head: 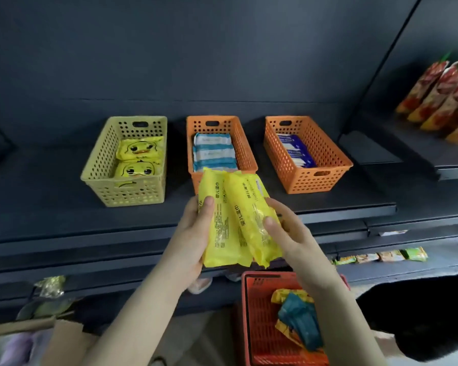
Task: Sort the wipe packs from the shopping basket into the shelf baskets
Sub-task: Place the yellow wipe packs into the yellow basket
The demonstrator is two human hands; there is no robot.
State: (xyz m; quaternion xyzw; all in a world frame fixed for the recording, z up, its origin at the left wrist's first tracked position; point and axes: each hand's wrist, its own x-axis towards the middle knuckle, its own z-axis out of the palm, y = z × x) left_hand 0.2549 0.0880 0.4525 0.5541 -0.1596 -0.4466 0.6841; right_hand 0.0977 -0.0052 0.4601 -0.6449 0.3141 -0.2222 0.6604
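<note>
Two yellow wipe packs [236,217] are held side by side in front of the shelf, backs up. My left hand [193,231] grips the left pack's edge and my right hand [288,233] grips the right pack. Behind them on the dark shelf stand three baskets. The yellow basket [101,159] holds yellow duck-print packs [139,159]. The middle orange basket [245,143] holds blue-and-white striped packs [213,151]. The right orange basket [325,154] holds dark blue packs [295,150]. Below, the red shopping basket [259,334] contains teal and yellow packs [299,320].
Red snack pouches [442,99] hang on the neighbouring shelf at the right. Small green and yellow packets [381,257] line a lower shelf. A cardboard box [37,336] and wrapped goods sit at the lower left. The shelf's front edge [143,231] runs just below the held packs.
</note>
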